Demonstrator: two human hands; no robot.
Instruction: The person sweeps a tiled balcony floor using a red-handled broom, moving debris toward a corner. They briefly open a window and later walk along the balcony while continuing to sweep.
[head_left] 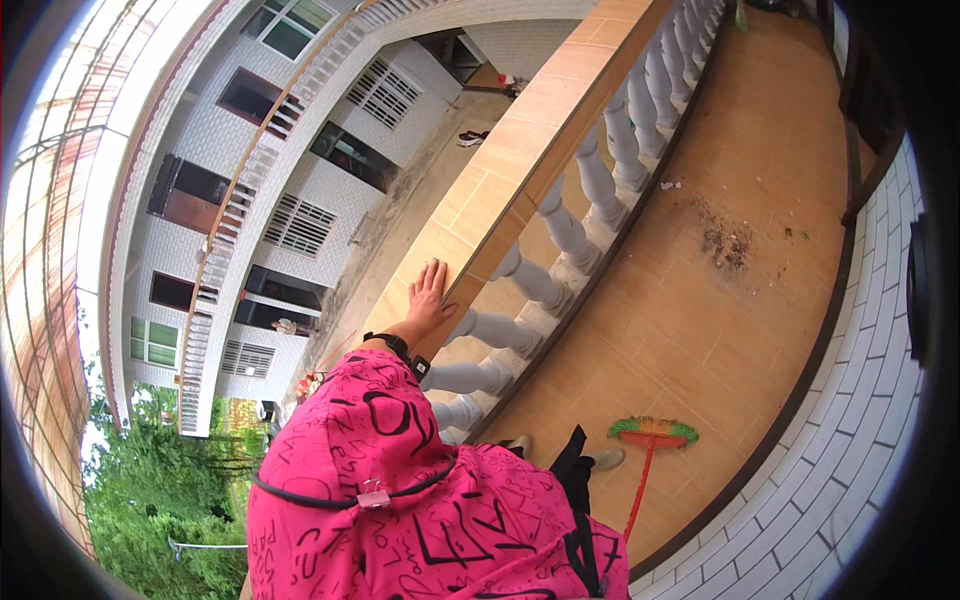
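My left hand [428,297] rests palm down on the tan tiled top of the balcony railing [490,180], fingers stretched out and holding nothing. A dark watch [390,344] circles that wrist, below a bright pink sleeve with black scribbled print. To the right, a broom [652,432] with red, yellow and green bristles touches the tiled floor. Its red handle [640,492] runs down and disappears behind my pink clothing. My right hand is hidden, so its hold on the handle does not show. Farther along the floor lies a dark pile of dirt [728,243] with scattered bits.
White balusters [567,232] stand under the railing on the left. A white brick wall [850,330] curves along the right, with a dark skirting at its foot. My shoes [606,459] are near the broom head. Beyond the railing are a courtyard [425,165] and a white building.
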